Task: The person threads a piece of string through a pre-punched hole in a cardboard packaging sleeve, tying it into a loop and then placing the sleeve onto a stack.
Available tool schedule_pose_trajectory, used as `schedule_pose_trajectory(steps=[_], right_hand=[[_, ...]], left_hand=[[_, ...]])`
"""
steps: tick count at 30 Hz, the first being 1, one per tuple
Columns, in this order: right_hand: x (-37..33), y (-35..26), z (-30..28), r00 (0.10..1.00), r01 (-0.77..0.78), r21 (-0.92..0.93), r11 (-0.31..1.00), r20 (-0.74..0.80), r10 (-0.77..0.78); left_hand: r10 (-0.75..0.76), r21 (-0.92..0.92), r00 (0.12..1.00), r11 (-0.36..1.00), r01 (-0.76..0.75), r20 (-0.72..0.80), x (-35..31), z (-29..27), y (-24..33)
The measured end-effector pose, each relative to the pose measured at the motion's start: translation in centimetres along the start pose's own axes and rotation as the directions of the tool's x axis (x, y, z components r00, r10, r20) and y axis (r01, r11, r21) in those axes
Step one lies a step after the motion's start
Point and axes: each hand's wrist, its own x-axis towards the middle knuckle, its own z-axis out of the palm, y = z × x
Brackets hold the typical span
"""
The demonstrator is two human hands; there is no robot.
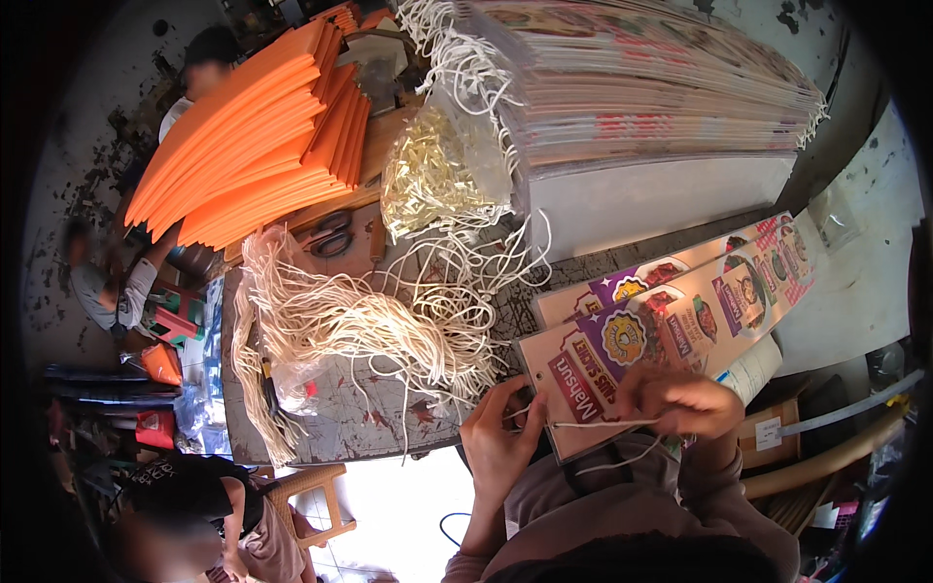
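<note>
A laminated printed card (680, 335) lies slanted before me, its near end reaching past the table edge. My left hand (501, 432) grips that end at the left corner, thumb and fingers closed around the edge. A white cord (595, 425) runs from this corner across the card to my right hand (680, 400). My right hand is closed on the cord and slightly blurred; its fingertips are partly hidden. Beneath the held card, another similar card (554, 307) shows along its far side. To the left lies a large loose bundle of white cords (418, 316).
A tall stack of laminated cards (661, 112) with white cords stands at the back. Beside it are a clear bag of gold-coloured pieces (437, 175), scissors (330, 233) and piled orange sheets (262, 136). Another person (209, 505) sits at lower left, below the worn table (335, 423).
</note>
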Motion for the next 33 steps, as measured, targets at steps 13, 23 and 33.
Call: schedule_pose_trajectory(steps=[13, 23, 33], right_hand=[[-0.8, -2.5, -4.8, 0.677, 0.728, 0.596, 0.339, -0.704, -0.215], [6.3, -0.8, 3.5, 0.931, -0.027, -0.705, 0.709, -0.276, -0.238], [7.7, -0.5, 4.8, 0.943, -0.058, -0.817, 0.574, -0.234, -0.237]], left_hand=[[-0.179, -0.16, 0.978, 0.968, 0.194, 0.104, 0.2, -0.3, 0.6], [-0.247, -0.494, 0.969, 0.843, 0.211, -0.007, 0.2, -0.9, -0.3], [-0.176, -0.128, 0.98, 0.974, 0.187, 0.09, 1.0, 0.0, 0.1]])
